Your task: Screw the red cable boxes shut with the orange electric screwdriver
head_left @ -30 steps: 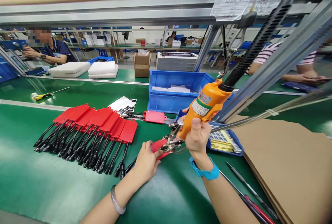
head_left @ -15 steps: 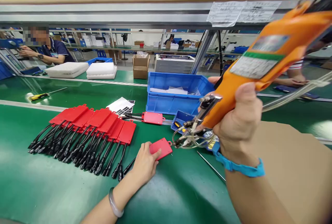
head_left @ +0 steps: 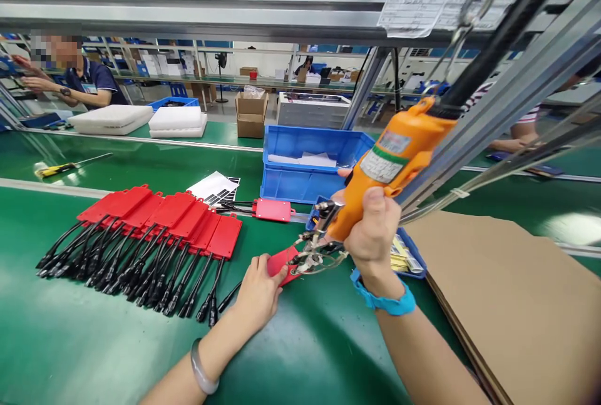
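Observation:
My left hand (head_left: 258, 289) is closed on a flat red box (head_left: 278, 261) lying on the green bench, its thumb along the near edge. A black cable end shows beside the wrist. My right hand (head_left: 375, 223) is wrapped around an orange power screwdriver (head_left: 382, 158), held tilted, which hangs from a metal hook. The tool's metal nose, with thin clear tubes around it, is over the right end of the red box. Whether the bit touches a screw cannot be made out. Left of my hands, several red boxes (head_left: 225, 236) with black cables lie in an overlapping row.
Another red box (head_left: 273, 210) lies before a stacked blue bin (head_left: 300, 184). Paper sheets (head_left: 213, 187) and a yellow screwdriver (head_left: 49, 171) are farther left. Cardboard sheets (head_left: 511, 292) and a small blue tray (head_left: 416, 261) lie right. A co-worker (head_left: 91, 82) sits across at the left.
My right hand has brought the orange screwdriver down and left, so its nose now overlaps the red box. The left hand stays on that box. The view has shifted slightly.

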Tool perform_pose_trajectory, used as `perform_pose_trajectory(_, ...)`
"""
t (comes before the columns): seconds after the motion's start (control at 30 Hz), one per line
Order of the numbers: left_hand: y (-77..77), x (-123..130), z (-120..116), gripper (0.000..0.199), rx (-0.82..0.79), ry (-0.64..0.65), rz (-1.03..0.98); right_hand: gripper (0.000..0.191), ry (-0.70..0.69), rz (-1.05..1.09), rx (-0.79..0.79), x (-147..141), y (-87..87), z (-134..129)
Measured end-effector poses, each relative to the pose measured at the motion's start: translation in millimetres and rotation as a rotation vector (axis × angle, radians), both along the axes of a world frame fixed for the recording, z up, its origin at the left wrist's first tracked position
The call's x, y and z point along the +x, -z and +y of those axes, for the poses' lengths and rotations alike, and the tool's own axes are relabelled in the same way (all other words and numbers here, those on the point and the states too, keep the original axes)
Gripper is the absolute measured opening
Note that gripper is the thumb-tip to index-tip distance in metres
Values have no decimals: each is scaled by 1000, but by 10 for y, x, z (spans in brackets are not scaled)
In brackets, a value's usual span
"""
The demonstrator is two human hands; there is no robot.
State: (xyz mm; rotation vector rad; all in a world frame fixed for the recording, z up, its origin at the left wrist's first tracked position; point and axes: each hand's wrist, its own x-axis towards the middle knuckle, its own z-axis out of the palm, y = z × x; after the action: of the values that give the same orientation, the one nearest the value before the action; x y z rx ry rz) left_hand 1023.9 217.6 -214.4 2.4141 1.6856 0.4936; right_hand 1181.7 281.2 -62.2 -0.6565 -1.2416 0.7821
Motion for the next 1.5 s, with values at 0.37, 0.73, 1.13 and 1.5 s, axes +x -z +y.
perform_pose_trajectory(0.37,3,13,-20,42,6,-9,1,40,19,40,-20,-48,351,77)
perform_pose_trajectory(0.73,1,27,-20,39,15,-12,-4,37,-4,25,8,-112,477,10)
perform_pose_trajectory(1.13,103,-58,34,47,63,68,65,45,55,75,132,-4,-67,-19)
perform_pose_trajectory(1.5,27,-108,60,47,7,76,115,49,30,-12,94,-159,-1,419)
